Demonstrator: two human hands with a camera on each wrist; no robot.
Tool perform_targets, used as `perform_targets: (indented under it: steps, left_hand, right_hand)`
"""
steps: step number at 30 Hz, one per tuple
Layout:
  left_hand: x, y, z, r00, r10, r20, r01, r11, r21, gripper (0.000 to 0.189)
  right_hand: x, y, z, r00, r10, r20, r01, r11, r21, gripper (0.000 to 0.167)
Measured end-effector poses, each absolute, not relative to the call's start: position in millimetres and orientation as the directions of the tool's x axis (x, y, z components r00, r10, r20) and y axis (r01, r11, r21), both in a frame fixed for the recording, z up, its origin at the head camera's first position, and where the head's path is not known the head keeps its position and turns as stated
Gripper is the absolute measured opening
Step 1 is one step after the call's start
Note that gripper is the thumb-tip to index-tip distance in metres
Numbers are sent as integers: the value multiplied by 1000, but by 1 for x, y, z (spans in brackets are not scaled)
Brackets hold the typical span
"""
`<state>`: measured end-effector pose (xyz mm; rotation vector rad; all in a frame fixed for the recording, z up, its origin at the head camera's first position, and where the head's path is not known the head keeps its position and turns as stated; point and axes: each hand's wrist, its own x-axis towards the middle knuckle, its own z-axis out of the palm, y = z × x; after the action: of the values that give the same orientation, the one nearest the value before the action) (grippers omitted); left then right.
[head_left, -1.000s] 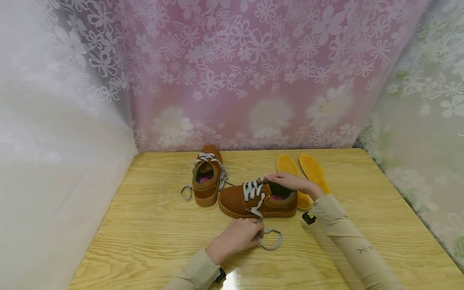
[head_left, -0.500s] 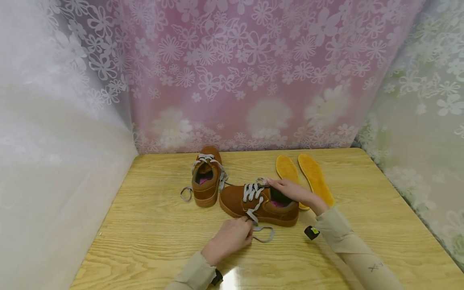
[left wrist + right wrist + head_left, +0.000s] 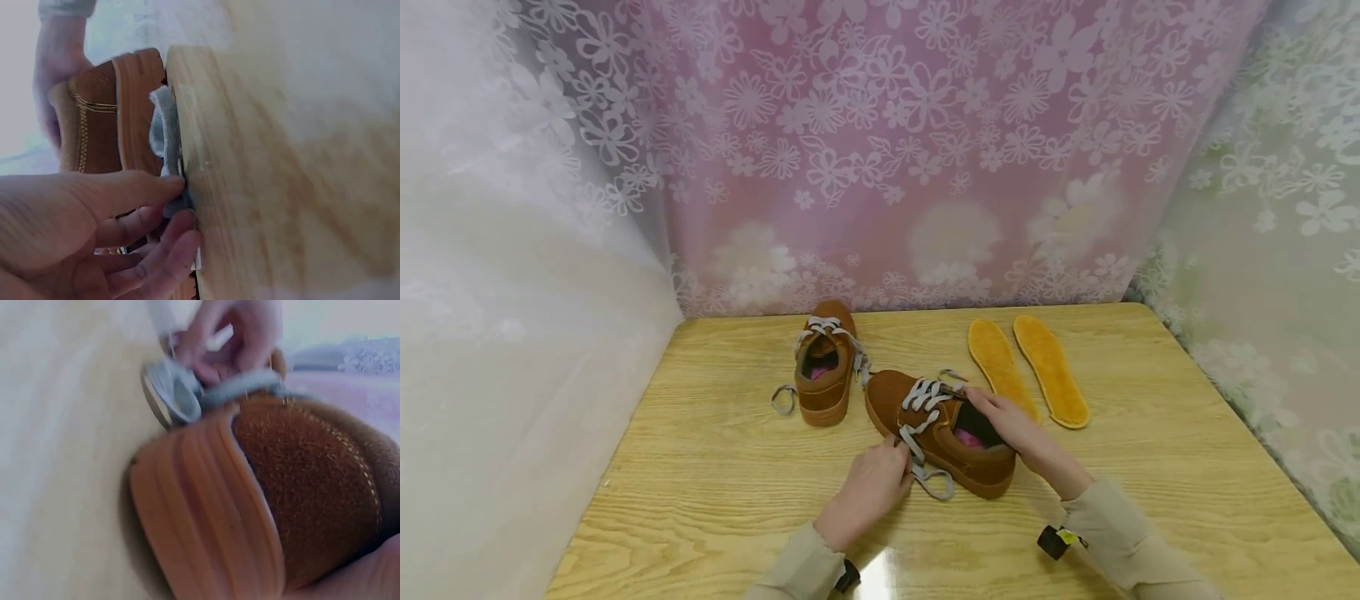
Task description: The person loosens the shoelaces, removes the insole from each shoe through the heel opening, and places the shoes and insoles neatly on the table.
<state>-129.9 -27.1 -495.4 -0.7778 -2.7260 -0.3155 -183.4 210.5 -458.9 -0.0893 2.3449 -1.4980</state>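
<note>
A brown suede shoe (image 3: 953, 446) with grey laces lies angled on the table, toe to the far left, pink showing inside it. My right hand (image 3: 1018, 429) holds this shoe by the far side of its opening; in the right wrist view the heel (image 3: 300, 481) fills the middle. At the near side of the shoe my left hand (image 3: 868, 479) pinches the loose grey shoelace (image 3: 164, 122) between thumb and fingers, close to the sole and the tabletop. The lace's free end curls on the table beside the shoe. My right fingertips are partly hidden in the head view.
A matching brown shoe (image 3: 825, 396) stands at the back left, toe away, its lace (image 3: 784, 400) trailing on the wood. Two orange-yellow insoles (image 3: 1000, 362) lie behind my right hand. The wooden table (image 3: 715, 467) ends at a floral curtain (image 3: 880, 208).
The held shoe has turned, its heel swinging nearer to me and its toe shifting slightly right. My right hand has come nearer with it. The left hand has moved left with the lace.
</note>
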Motion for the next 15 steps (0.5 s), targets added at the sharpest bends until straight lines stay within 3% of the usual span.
perform_targets:
  steps: [8, 15]
  left_hand:
    - [-134, -19, -495, -850, 412, 329, 484, 857, 178, 29]
    - [-143, -20, -490, -870, 358, 339, 417, 901, 118, 21]
  right_hand:
    - [-148, 199, -461, -950, -146, -278, 240, 230, -943, 61]
    - [-128, 173, -461, -961, -101, -257, 245, 122, -962, 73]
